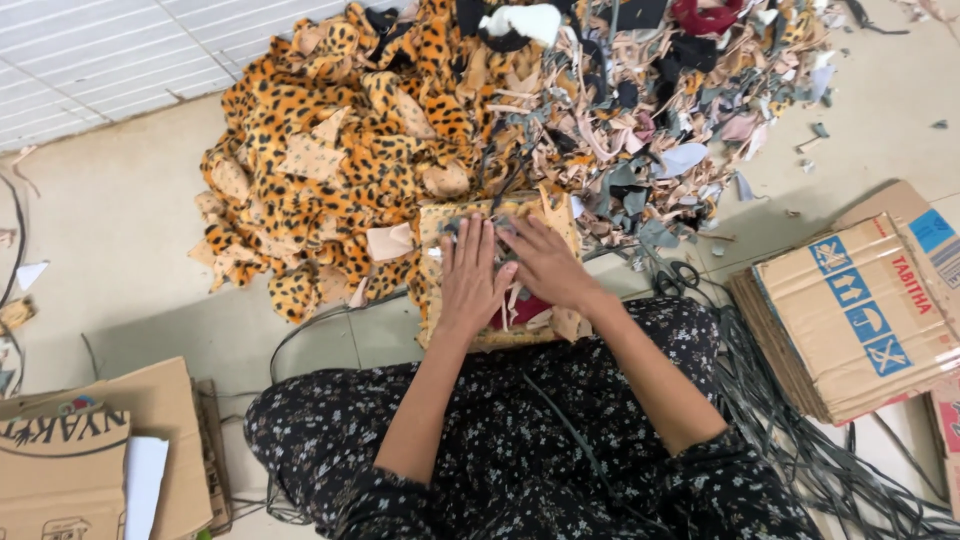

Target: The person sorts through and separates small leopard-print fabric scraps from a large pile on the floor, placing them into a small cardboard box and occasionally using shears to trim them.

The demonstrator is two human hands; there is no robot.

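The stack of fabric scraps lies on the floor at the person's knees, in front of the leopard-print pile; the left hand lies flat and open on it, gripping nothing; the right hand presses beside it, fingers spread; the step looks like squaring the stack; next likely calls for steady downward pressure.
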